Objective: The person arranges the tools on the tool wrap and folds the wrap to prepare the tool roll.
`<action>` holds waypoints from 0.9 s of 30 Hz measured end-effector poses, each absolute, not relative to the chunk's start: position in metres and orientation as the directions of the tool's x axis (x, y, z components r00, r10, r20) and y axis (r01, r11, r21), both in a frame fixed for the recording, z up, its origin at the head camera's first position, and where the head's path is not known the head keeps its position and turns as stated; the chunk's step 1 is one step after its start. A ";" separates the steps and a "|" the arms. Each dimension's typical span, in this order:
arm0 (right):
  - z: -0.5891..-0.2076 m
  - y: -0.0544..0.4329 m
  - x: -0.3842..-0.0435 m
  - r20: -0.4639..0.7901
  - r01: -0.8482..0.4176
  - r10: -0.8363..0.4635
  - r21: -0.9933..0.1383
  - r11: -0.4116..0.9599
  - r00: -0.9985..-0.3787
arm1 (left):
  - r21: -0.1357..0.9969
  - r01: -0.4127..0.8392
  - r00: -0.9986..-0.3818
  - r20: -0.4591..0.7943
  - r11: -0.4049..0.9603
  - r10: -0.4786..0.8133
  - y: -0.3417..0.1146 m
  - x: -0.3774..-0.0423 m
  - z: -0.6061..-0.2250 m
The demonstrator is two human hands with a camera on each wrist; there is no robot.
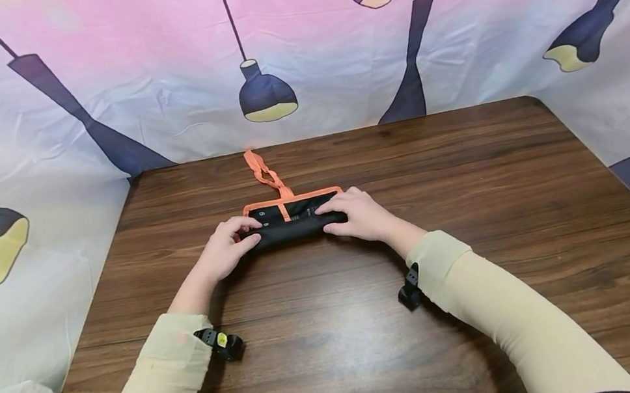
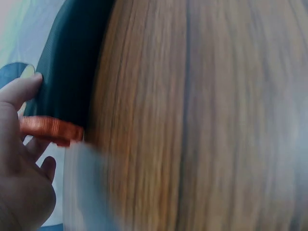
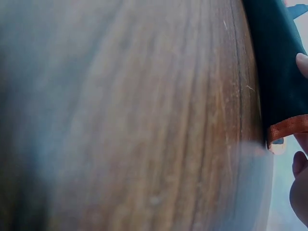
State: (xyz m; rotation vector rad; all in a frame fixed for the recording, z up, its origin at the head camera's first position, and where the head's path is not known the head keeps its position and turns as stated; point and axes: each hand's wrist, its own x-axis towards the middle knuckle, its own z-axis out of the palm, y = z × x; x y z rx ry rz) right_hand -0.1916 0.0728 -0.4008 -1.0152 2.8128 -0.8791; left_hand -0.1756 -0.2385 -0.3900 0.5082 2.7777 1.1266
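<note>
A black fabric tool roll (image 1: 295,229) with orange edging lies partly rolled up, its flat flap pointing away from me. White printed marks show on the flap, and an orange tie strap (image 1: 287,191) trails from its far edge. My left hand (image 1: 226,250) grips the left end, thumb on the near side and fingers over the top. At the other end my right hand (image 1: 360,216) holds the roll the same way. Both wrist views show a thumb against the black roll (image 2: 72,62), near its orange-bound end. Whatever is inside the roll is hidden.
The roll lies on a dark brown wooden table (image 1: 331,325), toward its far side. Behind and beside the table hangs a pale cloth (image 1: 324,77) printed with lamps. A small black camera (image 1: 223,344) is strapped to each sleeve cuff.
</note>
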 end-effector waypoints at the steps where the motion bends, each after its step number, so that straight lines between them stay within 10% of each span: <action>1: -0.400 0.072 -0.192 0.159 -0.577 -0.593 -0.522 0.629 -0.790 | 0.697 0.286 -0.933 0.046 0.657 0.357 -0.237 -0.176 -0.390; 27: -0.403 0.071 -0.194 0.165 -0.497 -0.511 -0.601 0.626 -0.844 | 0.421 0.481 -0.875 0.175 0.769 0.451 -0.231 -0.176 -0.390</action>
